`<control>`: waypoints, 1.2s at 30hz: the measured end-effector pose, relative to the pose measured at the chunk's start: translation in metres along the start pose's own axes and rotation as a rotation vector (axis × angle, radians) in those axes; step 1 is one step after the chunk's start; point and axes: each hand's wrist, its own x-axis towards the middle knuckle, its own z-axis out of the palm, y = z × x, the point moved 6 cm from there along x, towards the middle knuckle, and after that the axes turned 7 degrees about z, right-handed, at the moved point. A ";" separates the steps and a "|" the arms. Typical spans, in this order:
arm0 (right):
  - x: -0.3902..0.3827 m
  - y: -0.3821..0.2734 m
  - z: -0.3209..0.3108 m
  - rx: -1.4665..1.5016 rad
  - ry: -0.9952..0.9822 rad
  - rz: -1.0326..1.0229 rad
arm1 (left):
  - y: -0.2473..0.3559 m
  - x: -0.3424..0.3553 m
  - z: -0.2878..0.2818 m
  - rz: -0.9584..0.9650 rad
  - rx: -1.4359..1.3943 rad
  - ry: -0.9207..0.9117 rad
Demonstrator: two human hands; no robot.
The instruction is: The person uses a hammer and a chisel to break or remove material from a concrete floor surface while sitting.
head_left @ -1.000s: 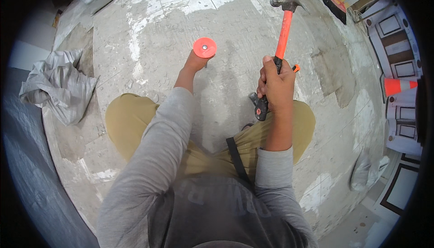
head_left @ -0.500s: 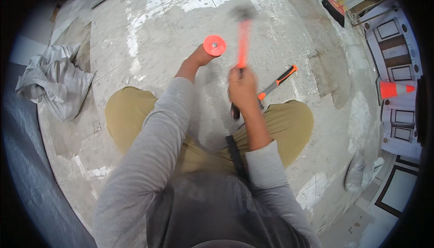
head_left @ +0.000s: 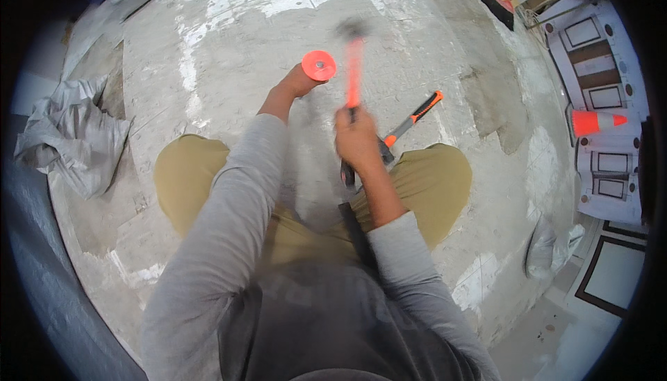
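My left hand (head_left: 297,82) is closed around a chisel, seen end-on. Its round orange hand guard (head_left: 319,65) faces up, with a grey metal striking end in the middle, and its blade is hidden below. In my right hand (head_left: 358,138) is a hammer (head_left: 353,75) with an orange and black handle. The hammer's dark head is smeared by motion and stands apart from the chisel, up and to its right. By my right knee, a second hammer (head_left: 414,118) with a black, grey and orange handle lies on the floor, its dark head partly behind my right wrist.
I sit on a rough grey concrete floor (head_left: 229,68) with whitish patches, knees spread. A crumpled white sack (head_left: 80,134) lies to the left, beside a grey-blue sheet (head_left: 42,242). On the right are an orange and white cone (head_left: 596,122), a bag (head_left: 540,249) and a broom head (head_left: 497,7).
The view has shifted a little, so the scene sits further left. Both hands keep their holds on the chisel and the hammer; the hammer head is blurred in both frames.
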 end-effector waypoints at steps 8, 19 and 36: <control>-0.022 -0.062 -0.008 0.206 -0.115 -0.012 | -0.036 0.002 -0.007 0.000 0.031 -0.007; -0.013 0.017 0.005 -0.005 -0.193 0.336 | -0.023 0.000 0.008 0.069 0.148 -0.017; -0.012 -0.032 -0.016 0.234 -0.109 0.086 | -0.025 -0.009 -0.045 0.158 -0.076 0.375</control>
